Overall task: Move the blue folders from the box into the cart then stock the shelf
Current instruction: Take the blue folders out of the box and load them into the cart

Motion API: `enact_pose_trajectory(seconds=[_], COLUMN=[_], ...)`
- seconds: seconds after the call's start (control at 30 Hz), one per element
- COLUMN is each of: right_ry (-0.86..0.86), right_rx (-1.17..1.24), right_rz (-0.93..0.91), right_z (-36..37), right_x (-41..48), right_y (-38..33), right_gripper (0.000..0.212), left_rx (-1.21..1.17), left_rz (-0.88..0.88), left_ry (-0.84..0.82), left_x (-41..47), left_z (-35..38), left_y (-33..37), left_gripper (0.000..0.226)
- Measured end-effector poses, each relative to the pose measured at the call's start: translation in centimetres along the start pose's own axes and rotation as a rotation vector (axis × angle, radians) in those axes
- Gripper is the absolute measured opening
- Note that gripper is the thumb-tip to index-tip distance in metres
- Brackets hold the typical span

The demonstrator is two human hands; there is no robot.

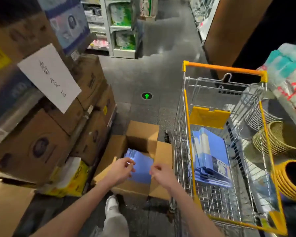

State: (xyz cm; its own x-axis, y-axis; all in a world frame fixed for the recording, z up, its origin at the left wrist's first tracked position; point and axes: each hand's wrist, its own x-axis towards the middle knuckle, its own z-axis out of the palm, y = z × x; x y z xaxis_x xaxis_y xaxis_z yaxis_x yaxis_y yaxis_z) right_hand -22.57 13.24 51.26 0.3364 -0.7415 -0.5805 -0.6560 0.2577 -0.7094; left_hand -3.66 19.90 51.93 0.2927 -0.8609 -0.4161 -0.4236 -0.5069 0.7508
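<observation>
The box (142, 134) is matt brown cardboard; the blue folders (140, 165) in it look smooth and glossy. The cart (212, 190) is shiny wire metal with yellow plastic trim.

Motion blur smears the left grip (122, 168) and right grip (161, 173) over the blue folders (141, 165), so whether they're touching can't be told. The box (142, 132) wall hides the lower stack. Writing on the white sheet (50, 77) is unreadable. The wrapped packs (290, 79) are cut off by the right edge.
</observation>
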Motion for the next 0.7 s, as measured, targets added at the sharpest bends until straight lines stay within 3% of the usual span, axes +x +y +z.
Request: enact_pose_trajectory(seconds=[0.37,0.57,0.7], right_ry=[-0.071,-0.044,-0.086], right_rx=[-0.153,-0.136,-0.081], right_rz=[0.166,0.254,0.343], right_z=[10.4,13.4,15.2], right_x=[14.5,23.5,28.7], right_y=[-5.6,-3.1,2.0], right_gripper=[0.023,0.019,0.035], left_rx=[-0.022,-0.088,-0.145], left_rz=[-0.157,-0.267,-0.386], left_ry=[-0.1,-0.174,-0.216], left_x=[12.6,20.0,24.4], left_z=[-6.7,-5.6,-0.9], left_y=[-9.4,-15.1,-21.3], left_gripper=[0.016,0.019,0.014])
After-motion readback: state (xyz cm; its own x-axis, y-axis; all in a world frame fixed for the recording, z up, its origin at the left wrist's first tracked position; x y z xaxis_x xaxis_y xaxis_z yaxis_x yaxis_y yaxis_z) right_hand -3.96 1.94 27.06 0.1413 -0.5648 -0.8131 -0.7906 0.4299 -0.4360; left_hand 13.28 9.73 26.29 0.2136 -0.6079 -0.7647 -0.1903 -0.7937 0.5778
